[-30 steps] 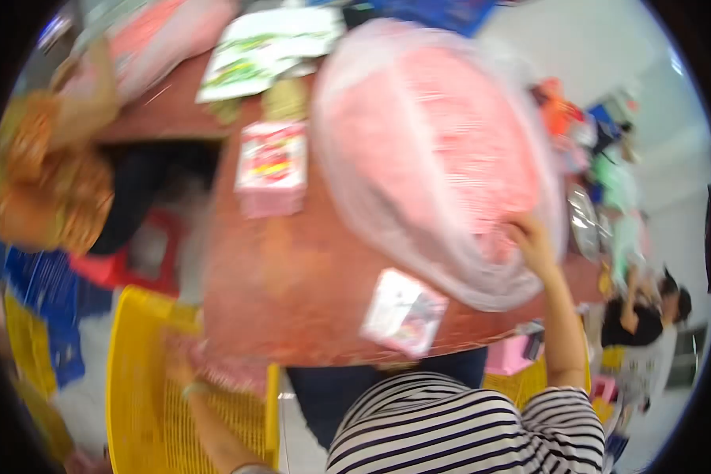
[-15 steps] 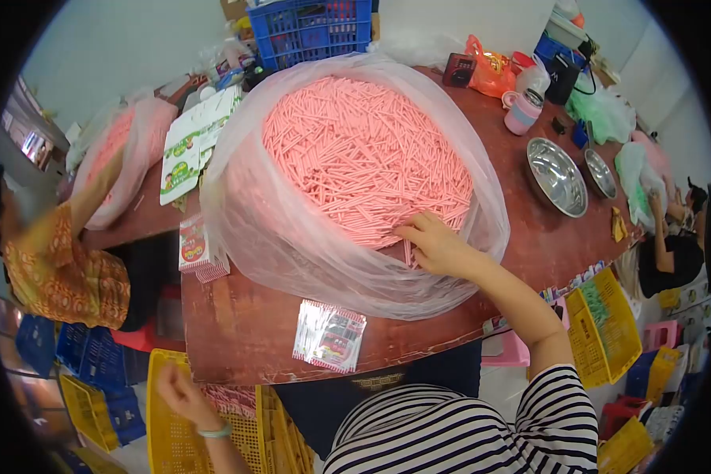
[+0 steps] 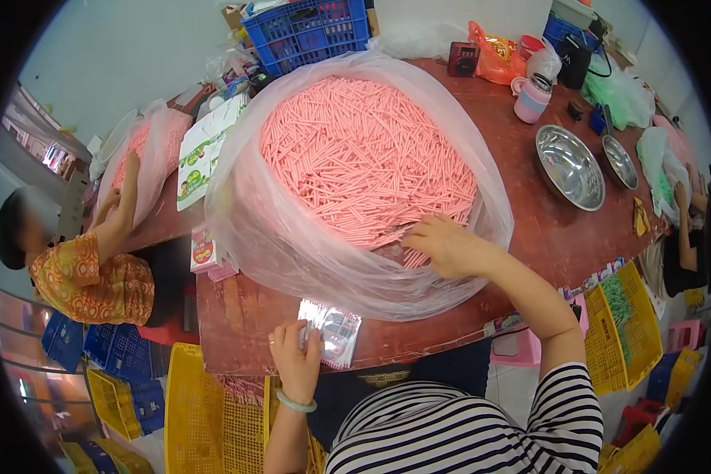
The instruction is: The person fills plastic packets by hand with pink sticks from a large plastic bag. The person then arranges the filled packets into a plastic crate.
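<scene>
A large clear plastic bag (image 3: pixel 245 237) lies wide open on the red-brown table, full of thin pink sticks (image 3: pixel 371 150). My right hand (image 3: pixel 444 246) is at the bag's near right part, its fingers bent down among the sticks; what the fingertips hold is hidden. My left hand (image 3: pixel 298 355), with a ring and a pale green bangle, is over the left edge of a small stack of silvery printed packets (image 3: pixel 333 332) at the table's front edge. Its fingers touch the top packet, and whether they grip it is unclear.
Pink packets (image 3: pixel 205 251) and green-white packaging (image 3: pixel 201 150) lie left of the bag. Metal bowl (image 3: pixel 570 167), ladle (image 3: pixel 620 162) and pink bottle (image 3: pixel 532 99) stand right. Yellow crates (image 3: pixel 193 419) are below the table. Co-workers sit at left (image 3: pixel 95 276) and far right.
My left hand has moved from above the yellow crate to the silvery packets. My right hand stays in the sticks, its fingers a little lower. The left co-worker's arms have shifted.
</scene>
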The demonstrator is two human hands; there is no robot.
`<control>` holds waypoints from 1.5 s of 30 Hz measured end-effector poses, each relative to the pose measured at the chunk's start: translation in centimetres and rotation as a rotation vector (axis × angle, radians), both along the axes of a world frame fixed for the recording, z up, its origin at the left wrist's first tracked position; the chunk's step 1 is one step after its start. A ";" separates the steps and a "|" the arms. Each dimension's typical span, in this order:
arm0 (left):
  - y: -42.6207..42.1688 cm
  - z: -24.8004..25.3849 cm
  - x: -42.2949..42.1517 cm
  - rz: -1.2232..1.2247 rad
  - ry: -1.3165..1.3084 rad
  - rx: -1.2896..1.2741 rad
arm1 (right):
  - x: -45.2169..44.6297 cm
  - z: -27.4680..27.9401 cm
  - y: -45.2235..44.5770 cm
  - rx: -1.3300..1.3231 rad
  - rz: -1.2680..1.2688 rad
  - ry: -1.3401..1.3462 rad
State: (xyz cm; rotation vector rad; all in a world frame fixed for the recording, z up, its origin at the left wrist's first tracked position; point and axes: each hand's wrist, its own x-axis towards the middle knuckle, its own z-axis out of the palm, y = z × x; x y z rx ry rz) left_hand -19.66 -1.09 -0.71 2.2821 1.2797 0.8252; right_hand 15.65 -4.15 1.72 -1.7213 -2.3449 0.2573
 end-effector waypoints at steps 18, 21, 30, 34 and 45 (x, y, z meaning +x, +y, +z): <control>1.0 -1.6 1.0 0.094 -0.173 -0.459 | -0.3 -2.4 -1.6 0.113 0.004 -0.308; 1.0 -1.7 0.9 0.145 -0.298 -0.454 | 1.0 -3.7 -0.9 0.053 -0.043 -0.136; 1.0 -0.6 0.1 0.046 -0.273 -0.170 | 2.4 -3.2 -0.5 -0.083 -0.259 0.395; 0.7 0.1 -1.1 0.093 -0.323 -0.169 | 2.2 -1.4 -0.5 -0.095 -0.266 0.124; 0.2 2.1 -1.8 0.098 -0.636 -0.576 | 5.2 0.3 -1.7 0.069 -0.201 0.157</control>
